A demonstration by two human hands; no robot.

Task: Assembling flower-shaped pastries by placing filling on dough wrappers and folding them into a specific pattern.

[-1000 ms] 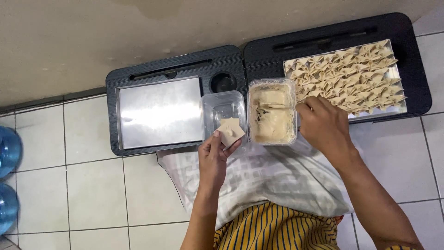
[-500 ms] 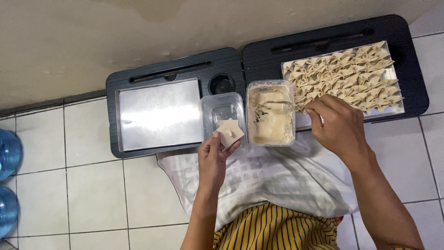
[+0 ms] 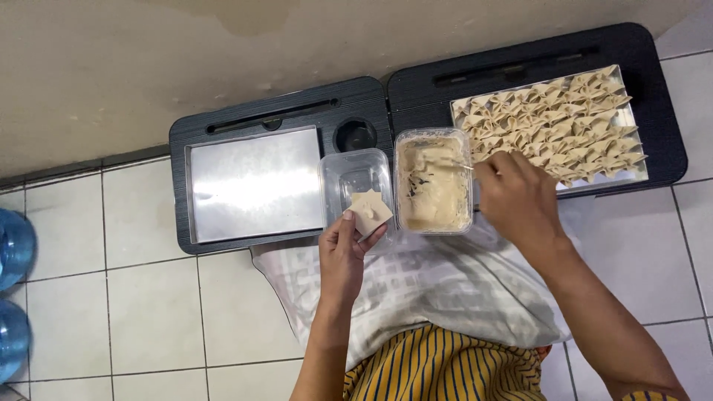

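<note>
My left hand [image 3: 343, 251] holds a square pale dough wrapper [image 3: 370, 210] with a small dab of filling on it, over the near edge of a small clear tub [image 3: 355, 178]. My right hand [image 3: 518, 194] grips a thin utensil [image 3: 450, 165] whose tip lies in a clear rectangular container of beige filling [image 3: 433, 181]. Behind my right hand a metal tray [image 3: 625, 119] carries several rows of folded dumplings [image 3: 557, 119].
Two black lap trays [image 3: 356, 95] stand side by side on the white tiled floor against a beige wall. The left one bears a bare metal tray [image 3: 255, 183] and a round cup hole [image 3: 354, 135]. A white cloth [image 3: 431, 289] covers my lap. Blue water bottles [image 3: 13, 249] stand far left.
My right hand has drawn back a little to the right of the filling container, still on the utensil. My left hand and the wrapper have barely moved.
</note>
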